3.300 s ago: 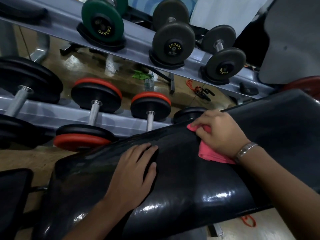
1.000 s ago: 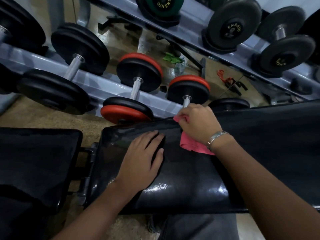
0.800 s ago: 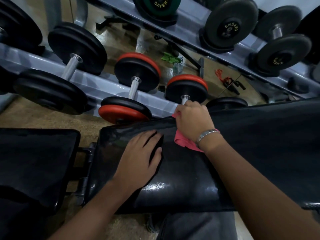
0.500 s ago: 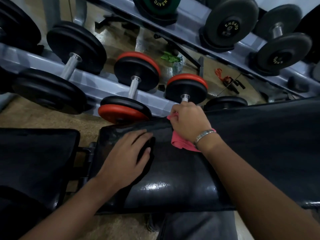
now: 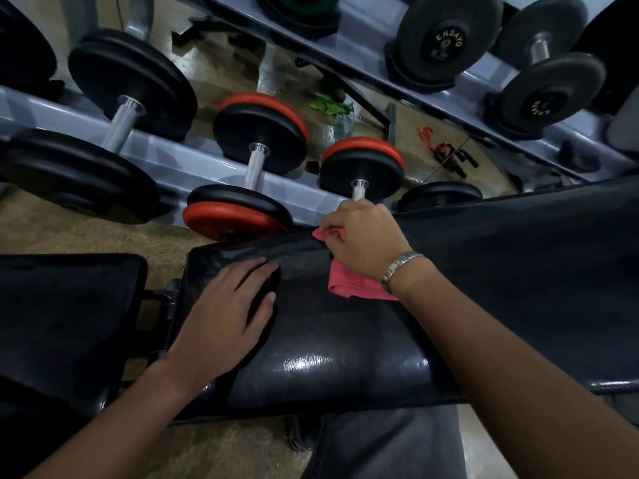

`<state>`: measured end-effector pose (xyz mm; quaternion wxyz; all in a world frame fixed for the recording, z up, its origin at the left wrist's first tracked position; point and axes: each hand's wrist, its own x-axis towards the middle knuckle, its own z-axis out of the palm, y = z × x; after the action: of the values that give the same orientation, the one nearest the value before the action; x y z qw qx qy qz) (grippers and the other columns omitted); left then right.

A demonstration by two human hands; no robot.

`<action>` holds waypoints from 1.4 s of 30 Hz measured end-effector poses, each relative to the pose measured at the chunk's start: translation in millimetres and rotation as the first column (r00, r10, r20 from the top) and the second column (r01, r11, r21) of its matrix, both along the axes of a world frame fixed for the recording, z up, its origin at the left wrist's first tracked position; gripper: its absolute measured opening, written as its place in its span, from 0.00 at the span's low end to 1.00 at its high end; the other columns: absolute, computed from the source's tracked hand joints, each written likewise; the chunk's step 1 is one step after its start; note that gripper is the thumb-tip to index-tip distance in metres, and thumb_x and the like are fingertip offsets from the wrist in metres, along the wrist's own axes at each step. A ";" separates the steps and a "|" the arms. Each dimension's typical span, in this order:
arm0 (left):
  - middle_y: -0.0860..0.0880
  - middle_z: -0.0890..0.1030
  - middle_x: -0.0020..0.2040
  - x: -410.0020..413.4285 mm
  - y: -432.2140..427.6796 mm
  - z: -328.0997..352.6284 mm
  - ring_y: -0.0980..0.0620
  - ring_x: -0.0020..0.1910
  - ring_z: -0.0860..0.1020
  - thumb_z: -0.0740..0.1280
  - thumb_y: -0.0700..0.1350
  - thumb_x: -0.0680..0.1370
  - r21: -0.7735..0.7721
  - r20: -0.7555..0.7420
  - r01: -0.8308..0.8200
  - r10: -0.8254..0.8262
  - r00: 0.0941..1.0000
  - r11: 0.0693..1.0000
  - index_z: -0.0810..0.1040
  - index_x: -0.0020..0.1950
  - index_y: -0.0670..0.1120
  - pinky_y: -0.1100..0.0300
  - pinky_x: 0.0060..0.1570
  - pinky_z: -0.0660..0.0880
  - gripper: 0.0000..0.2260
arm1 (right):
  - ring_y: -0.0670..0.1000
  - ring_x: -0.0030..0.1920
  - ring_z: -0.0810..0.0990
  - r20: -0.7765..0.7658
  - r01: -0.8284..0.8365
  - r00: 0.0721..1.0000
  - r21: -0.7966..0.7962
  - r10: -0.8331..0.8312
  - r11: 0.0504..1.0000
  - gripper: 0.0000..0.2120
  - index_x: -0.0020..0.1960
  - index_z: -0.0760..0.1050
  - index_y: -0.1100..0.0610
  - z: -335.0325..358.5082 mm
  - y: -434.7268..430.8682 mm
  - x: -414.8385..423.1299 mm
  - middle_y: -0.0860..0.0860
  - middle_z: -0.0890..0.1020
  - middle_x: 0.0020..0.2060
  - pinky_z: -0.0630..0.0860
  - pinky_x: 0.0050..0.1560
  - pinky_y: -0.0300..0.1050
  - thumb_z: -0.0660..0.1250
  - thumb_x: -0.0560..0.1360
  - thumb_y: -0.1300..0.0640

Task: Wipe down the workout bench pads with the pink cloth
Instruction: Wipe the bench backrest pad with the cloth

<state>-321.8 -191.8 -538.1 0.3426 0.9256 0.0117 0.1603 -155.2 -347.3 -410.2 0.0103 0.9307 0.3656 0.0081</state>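
The right hand holds the pink cloth in a curled grip, pinching it at the far edge of the long black bench pad. The left hand lies flat on the pad's left end, near the cloth, its grip spread and holding nothing.

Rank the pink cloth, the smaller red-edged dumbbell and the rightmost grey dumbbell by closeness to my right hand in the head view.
1. pink cloth, gripped in the right hand.
2. smaller red-edged dumbbell, on the lower rack, just behind the hand.
3. rightmost grey dumbbell, on the upper rack, far right.
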 end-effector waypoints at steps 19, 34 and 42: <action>0.45 0.75 0.71 -3.3 -2.5 0.6 0.46 0.70 0.73 0.58 0.50 0.85 0.051 0.010 -0.009 0.009 1.000 0.999 0.74 0.74 0.44 0.52 0.72 0.69 0.20 | 0.54 0.51 0.80 -0.112 -0.027 0.993 0.054 0.033 0.998 0.09 0.50 0.85 0.47 -15.5 25.9 -2.8 0.49 0.82 0.45 0.76 0.55 0.54 0.66 0.76 0.55; 0.52 0.69 0.75 -20.5 41.9 4.8 0.50 0.72 0.68 0.57 0.60 0.82 0.007 -0.273 0.010 -0.008 0.962 1.000 0.65 0.79 0.50 0.52 0.72 0.69 0.27 | 0.56 0.48 0.78 -0.074 0.004 0.997 0.023 -0.003 1.000 0.07 0.45 0.81 0.51 -39.4 65.5 -12.2 0.50 0.80 0.43 0.75 0.54 0.54 0.64 0.75 0.54; 0.55 0.70 0.75 -14.4 70.1 3.0 0.54 0.74 0.68 0.66 0.52 0.82 -0.114 -0.292 0.101 -0.131 0.947 0.988 0.68 0.78 0.52 0.55 0.73 0.68 0.25 | 0.55 0.48 0.79 -0.127 -0.076 0.988 0.104 0.089 0.992 0.07 0.48 0.84 0.53 -55.0 79.7 -28.1 0.50 0.83 0.44 0.77 0.54 0.52 0.68 0.73 0.59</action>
<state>-336.2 -121.7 -535.2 0.3907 0.9204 0.0167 -0.0026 -183.4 -267.6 -465.2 -0.0603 0.9127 0.4028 -0.0344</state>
